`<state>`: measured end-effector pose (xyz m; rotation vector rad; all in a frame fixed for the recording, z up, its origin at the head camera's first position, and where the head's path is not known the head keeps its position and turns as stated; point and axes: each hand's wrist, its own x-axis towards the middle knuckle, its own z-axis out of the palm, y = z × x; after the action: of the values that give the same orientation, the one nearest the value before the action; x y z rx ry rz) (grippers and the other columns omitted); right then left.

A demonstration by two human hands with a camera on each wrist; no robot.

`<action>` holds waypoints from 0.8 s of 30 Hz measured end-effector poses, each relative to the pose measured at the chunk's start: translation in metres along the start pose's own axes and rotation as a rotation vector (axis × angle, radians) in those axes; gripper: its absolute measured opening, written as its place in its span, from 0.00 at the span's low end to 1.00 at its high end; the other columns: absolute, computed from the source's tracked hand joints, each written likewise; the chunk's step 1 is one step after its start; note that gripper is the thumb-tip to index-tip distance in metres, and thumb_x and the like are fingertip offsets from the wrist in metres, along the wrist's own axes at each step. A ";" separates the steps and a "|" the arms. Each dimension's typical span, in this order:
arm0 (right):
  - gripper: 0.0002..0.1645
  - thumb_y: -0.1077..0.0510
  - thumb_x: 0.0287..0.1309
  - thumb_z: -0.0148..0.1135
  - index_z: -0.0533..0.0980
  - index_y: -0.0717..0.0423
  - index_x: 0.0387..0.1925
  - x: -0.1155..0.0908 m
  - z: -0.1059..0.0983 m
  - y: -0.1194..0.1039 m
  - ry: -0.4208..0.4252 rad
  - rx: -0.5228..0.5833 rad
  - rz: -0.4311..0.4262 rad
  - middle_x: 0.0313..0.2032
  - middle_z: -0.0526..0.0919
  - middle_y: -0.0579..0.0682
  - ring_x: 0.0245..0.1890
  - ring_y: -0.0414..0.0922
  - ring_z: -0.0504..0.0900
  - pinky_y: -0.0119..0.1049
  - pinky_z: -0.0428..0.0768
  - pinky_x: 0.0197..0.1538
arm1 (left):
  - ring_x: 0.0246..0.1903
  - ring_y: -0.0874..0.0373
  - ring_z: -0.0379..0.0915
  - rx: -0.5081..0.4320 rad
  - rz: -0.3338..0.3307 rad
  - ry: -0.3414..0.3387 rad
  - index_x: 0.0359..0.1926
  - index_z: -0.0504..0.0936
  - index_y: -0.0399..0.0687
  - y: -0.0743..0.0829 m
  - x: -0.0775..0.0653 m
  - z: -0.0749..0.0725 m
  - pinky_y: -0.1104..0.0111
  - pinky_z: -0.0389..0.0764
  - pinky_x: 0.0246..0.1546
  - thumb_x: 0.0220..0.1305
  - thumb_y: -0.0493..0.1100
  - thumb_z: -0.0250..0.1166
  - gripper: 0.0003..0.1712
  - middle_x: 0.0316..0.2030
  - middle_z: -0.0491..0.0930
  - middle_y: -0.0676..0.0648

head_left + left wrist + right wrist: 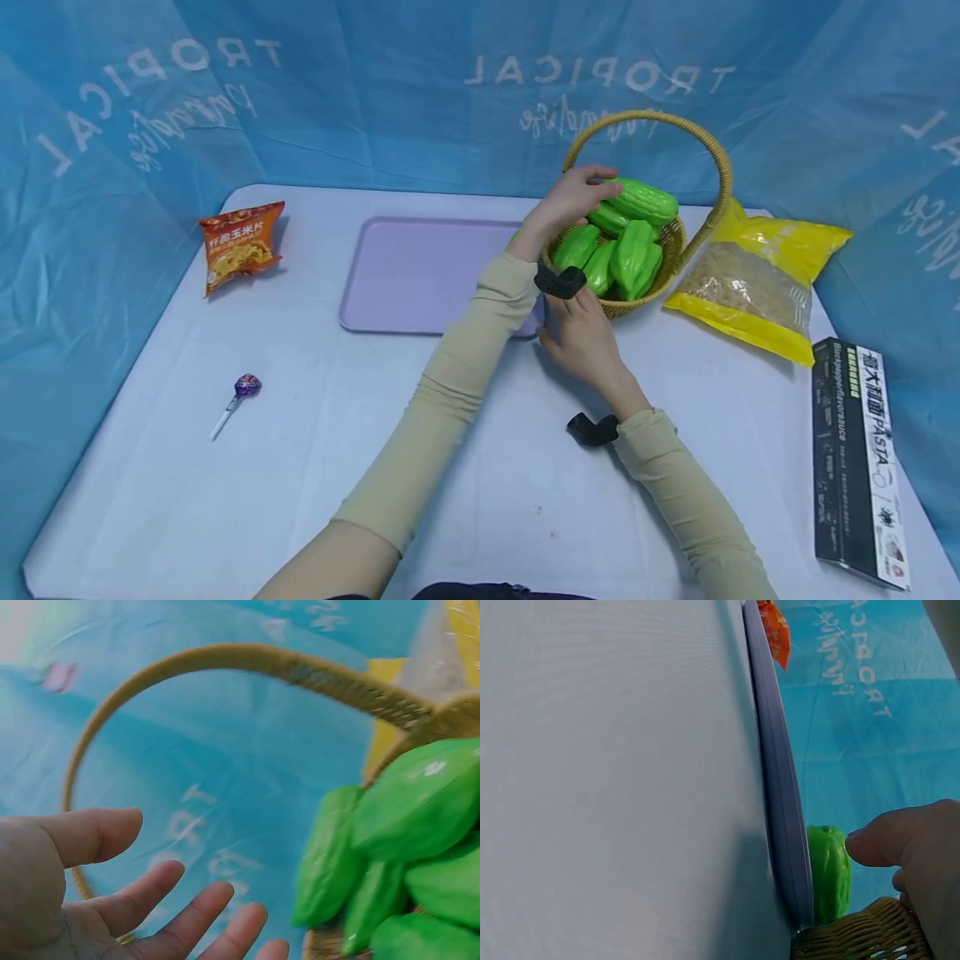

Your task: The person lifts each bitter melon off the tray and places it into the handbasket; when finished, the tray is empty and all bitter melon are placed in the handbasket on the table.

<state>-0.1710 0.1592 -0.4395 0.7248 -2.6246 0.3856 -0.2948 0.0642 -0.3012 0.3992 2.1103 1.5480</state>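
Note:
A wicker basket (618, 310) with a tall arched handle holds several bright green ridged gourds (633, 254), which look like bitter melons. My left hand (573, 200) is over the basket's far left side, next to the topmost gourd. In the left wrist view its fingers are spread beside the handle (225, 656) and hold nothing. At the basket's near left side is my right hand (588, 337), its fingers against the wicker and its thumb held apart. Beyond the basket rim (870, 930), the right wrist view shows one green gourd (829, 874) beside the lilac tray (780, 772).
The lilac tray (427, 275) lies left of the basket. An orange snack bag (242, 246) and a lollipop (247, 386) are at the left. To the right are a yellow bag (757, 275) and a black pasta box (855, 458). Blue cloth surrounds the table.

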 end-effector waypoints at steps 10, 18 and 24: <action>0.42 0.53 0.59 0.64 0.61 0.64 0.70 0.001 -0.003 -0.001 -0.086 -0.011 0.031 0.71 0.62 0.60 0.73 0.55 0.58 0.53 0.58 0.72 | 0.62 0.52 0.70 -0.217 0.015 0.201 0.69 0.67 0.58 -0.015 -0.018 -0.046 0.57 0.72 0.62 0.73 0.50 0.53 0.25 0.66 0.69 0.51; 0.44 0.53 0.59 0.64 0.58 0.63 0.72 0.001 -0.003 -0.001 -0.098 -0.005 0.039 0.73 0.59 0.58 0.73 0.54 0.57 0.51 0.56 0.73 | 0.60 0.53 0.72 -0.326 -0.020 0.349 0.66 0.71 0.60 -0.044 -0.023 -0.063 0.60 0.76 0.56 0.72 0.49 0.56 0.23 0.64 0.71 0.52; 0.44 0.53 0.59 0.64 0.59 0.63 0.71 0.001 -0.002 -0.002 -0.091 -0.007 0.031 0.73 0.59 0.59 0.73 0.55 0.57 0.52 0.57 0.73 | 0.58 0.52 0.73 -0.343 -0.080 0.422 0.67 0.71 0.59 -0.068 -0.027 -0.067 0.57 0.76 0.57 0.72 0.49 0.56 0.24 0.64 0.71 0.50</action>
<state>-0.1703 0.1579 -0.4370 0.7161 -2.7237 0.3600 -0.3055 -0.0248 -0.3444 -0.1440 2.0575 2.0364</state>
